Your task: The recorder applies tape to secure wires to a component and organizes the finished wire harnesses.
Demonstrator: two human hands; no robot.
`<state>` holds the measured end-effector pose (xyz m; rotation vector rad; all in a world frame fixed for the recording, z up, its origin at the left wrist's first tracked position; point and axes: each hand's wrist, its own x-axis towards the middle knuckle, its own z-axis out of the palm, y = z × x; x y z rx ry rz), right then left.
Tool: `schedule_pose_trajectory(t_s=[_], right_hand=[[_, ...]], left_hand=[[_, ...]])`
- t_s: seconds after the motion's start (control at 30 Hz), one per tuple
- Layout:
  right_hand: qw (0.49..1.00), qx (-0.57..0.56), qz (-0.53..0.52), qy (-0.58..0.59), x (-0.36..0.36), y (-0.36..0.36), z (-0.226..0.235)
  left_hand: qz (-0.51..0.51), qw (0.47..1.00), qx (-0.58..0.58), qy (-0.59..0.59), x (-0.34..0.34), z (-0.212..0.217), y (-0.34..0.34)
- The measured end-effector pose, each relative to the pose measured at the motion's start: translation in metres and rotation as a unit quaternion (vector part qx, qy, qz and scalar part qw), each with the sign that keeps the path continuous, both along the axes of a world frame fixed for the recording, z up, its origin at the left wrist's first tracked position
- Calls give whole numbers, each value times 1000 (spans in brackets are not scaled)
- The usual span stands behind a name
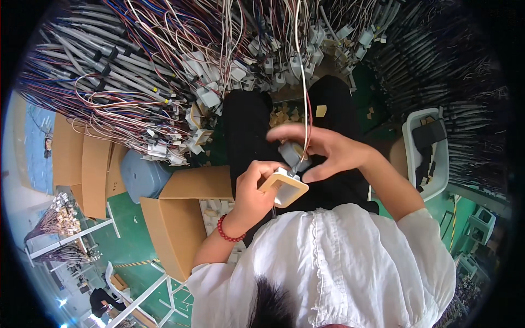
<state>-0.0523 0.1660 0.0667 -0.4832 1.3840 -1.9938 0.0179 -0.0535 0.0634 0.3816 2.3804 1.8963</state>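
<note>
My left hand (255, 188) is closed on a white plastic housing (285, 193) with a pale yellow, rounded-square rim, held above my lap. A white and red wire pair (304, 90) comes down from above to the housing's upper end. Just above that end is a dark grey roll-like piece (288, 151) with a tan centre, whose exact kind is unclear. Around it curves my right hand (336, 150), fingers and thumb apart and slightly blurred. Whether they touch the grey piece is hard to see.
Dense bundles of wires and grey cables (104, 49) with white housings hang ahead and on both sides. An open cardboard box (172, 235) with white parts stands at my left, near a blue-grey stool (143, 176). At right is a white bin (437, 186) with dark pieces.
</note>
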Motion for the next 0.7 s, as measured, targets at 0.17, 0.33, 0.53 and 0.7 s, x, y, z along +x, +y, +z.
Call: schedule_pose_trajectory(t_s=[0.17, 0.33, 0.53, 0.7], right_hand=[[974, 161, 122, 98, -18, 5, 14], [980, 96, 61, -164, -1, 9, 14], [987, -16, -41, -154, 0, 17, -2], [999, 3, 49, -9, -10, -2, -19]], left_hand=[[33, 995, 45, -82, 1, 9, -4], [-21, 960, -223, 171, -13, 4, -11], [-36, 994, -81, -64, -11, -8, -15], [-109, 870, 277, -393, -10, -14, -12]])
